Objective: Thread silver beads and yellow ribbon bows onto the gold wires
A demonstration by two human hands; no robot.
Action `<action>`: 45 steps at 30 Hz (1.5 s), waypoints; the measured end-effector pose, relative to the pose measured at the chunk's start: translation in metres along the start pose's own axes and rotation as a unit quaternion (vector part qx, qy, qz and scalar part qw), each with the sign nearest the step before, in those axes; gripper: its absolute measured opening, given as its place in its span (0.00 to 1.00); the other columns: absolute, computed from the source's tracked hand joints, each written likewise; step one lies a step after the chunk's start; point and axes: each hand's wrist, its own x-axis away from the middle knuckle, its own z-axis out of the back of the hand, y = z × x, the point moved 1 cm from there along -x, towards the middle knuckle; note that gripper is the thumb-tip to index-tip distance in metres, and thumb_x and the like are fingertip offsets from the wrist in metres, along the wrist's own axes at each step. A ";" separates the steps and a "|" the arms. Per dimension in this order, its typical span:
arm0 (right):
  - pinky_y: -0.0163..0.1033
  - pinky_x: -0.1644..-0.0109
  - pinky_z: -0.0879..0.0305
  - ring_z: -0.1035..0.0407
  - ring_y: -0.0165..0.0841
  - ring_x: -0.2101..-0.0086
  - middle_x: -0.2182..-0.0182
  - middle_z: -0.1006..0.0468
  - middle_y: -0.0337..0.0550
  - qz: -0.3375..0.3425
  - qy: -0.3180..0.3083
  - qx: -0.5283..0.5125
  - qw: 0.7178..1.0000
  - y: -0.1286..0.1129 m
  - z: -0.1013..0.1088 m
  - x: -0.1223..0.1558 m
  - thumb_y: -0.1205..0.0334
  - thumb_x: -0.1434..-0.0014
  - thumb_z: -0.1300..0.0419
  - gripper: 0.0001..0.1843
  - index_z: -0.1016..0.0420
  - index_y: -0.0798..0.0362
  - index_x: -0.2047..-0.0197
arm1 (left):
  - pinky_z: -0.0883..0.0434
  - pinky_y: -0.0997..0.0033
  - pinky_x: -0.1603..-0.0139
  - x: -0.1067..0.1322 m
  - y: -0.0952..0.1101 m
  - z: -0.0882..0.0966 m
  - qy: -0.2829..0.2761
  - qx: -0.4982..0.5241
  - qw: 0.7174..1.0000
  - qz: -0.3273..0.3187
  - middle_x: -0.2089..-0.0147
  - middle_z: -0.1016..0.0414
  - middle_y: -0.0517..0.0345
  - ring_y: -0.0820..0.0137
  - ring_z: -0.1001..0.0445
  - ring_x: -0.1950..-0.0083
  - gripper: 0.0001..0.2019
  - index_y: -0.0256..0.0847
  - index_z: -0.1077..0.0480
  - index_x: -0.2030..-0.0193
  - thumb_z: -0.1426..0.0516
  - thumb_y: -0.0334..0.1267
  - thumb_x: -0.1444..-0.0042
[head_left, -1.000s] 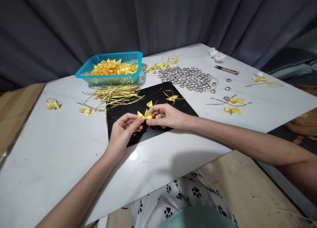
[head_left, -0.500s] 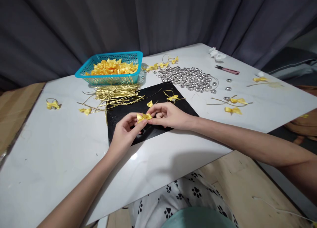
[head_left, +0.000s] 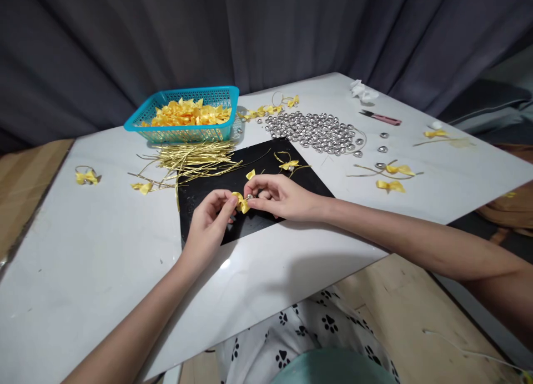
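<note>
Over the black mat (head_left: 204,198) my left hand (head_left: 212,217) pinches a yellow ribbon bow (head_left: 242,203) between thumb and fingertips. My right hand (head_left: 283,196) is closed at the bow's right side, with a small silver bell (head_left: 249,197) between its thumb and index finger. The two hands nearly meet at the bow. Just beyond my right hand lie a loose yellow ribbon piece (head_left: 250,174) and another bow with gold wire (head_left: 288,165).
A blue basket (head_left: 179,129) of yellow bows stands at the back left, gold wire ties (head_left: 195,157) in front of it. Many silver bells (head_left: 312,131) are heaped behind the mat. Pink-handled thread snips (head_left: 381,118) and more bows (head_left: 390,186) lie to the right.
The bow has turned in my left hand, and a silver bell now shows at my right fingertips. Both hands stay in nearly the same place.
</note>
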 end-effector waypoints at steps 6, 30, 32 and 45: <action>0.24 0.83 0.43 0.43 0.19 0.81 0.75 0.32 0.37 -0.028 0.025 -0.052 0.998 0.003 0.003 -0.003 0.63 0.46 0.39 0.11 0.33 0.61 0.62 | 0.32 0.78 0.68 -0.002 0.002 0.001 0.004 0.037 0.999 0.024 0.67 0.29 0.58 0.73 0.31 0.66 0.13 0.37 0.32 0.68 0.39 0.46 0.52; 0.26 0.83 0.47 0.44 0.17 0.84 0.76 0.30 0.36 -0.106 -0.032 -0.078 0.991 0.000 -0.003 0.001 0.61 0.49 0.36 0.15 0.28 0.63 0.61 | 0.36 0.82 0.77 -0.005 0.004 0.006 -0.014 0.053 0.996 0.070 0.70 0.30 0.59 0.76 0.34 0.71 0.13 0.37 0.29 0.70 0.35 0.43 0.58; 0.26 0.83 0.46 0.44 0.17 0.84 0.75 0.29 0.37 -0.112 -0.020 -0.069 0.991 0.001 -0.003 0.000 0.63 0.47 0.38 0.13 0.29 0.63 0.60 | 0.35 0.82 0.76 -0.004 0.004 0.006 -0.016 0.048 0.997 0.066 0.70 0.30 0.59 0.76 0.33 0.71 0.13 0.38 0.30 0.70 0.35 0.43 0.57; 0.30 0.78 0.55 0.51 0.22 0.80 0.82 0.41 0.34 0.024 0.058 0.133 0.989 0.005 -0.004 0.003 0.64 0.43 0.44 0.10 0.28 0.63 0.69 | 0.31 0.79 0.69 -0.004 0.002 0.002 -0.021 0.043 0.998 0.052 0.68 0.28 0.59 0.75 0.29 0.68 0.13 0.38 0.31 0.68 0.36 0.43 0.55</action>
